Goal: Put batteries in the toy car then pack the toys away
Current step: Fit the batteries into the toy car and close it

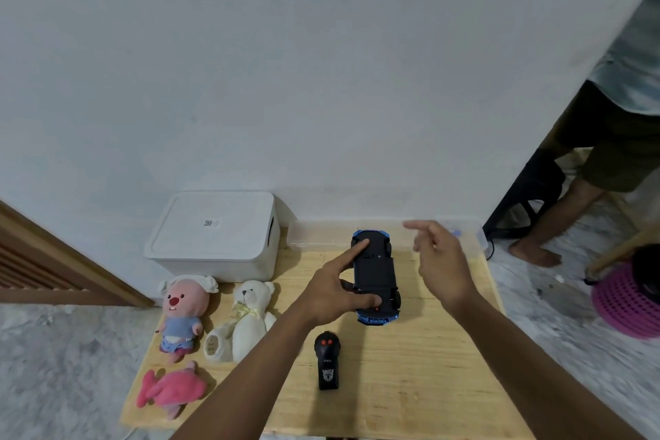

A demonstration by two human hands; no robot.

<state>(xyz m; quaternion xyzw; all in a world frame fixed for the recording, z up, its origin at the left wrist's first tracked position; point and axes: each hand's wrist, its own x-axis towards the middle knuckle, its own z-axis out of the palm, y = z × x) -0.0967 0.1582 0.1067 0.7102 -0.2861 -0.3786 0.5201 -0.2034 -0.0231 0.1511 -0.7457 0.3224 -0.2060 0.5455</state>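
A pale wooden bench (428,368) carries everything. At its 9 o'clock side lie three soft toys: a pink beaver doll (184,311) in a blue top, a pink fish plush (171,390) below it at 8 o'clock, and just right of them a white teddy bear (246,318). At 11 o'clock a white lidded box (214,234) stands against the wall.

The left hand (335,291) reaches in from 6 o'clock, forearm angled up and to the right. Its index finger stretches along the far end of the toy car (375,279) while the thumb presses the near end, so the hand is spread wide and pinches the car lengthwise; the other fingers curl beneath and are partly hidden. The car, blue with a black underside, is upside down near the bench's centre, wheels up; its battery hatch is too dark to make out.

A black remote control (327,361) with two red buttons lies on the bench at 6 o'clock of the car, apart from it.

The right hand (441,257) hovers at 3 o'clock of the car, loosely open and holding nothing, fingers blurred, index finger extended to the left. Behind it at 12 o'clock a clear plastic container (321,234) sits along the wall, partly hidden by car and hand.

At the far right another person's legs (571,204) stand on the floor, cut off above.
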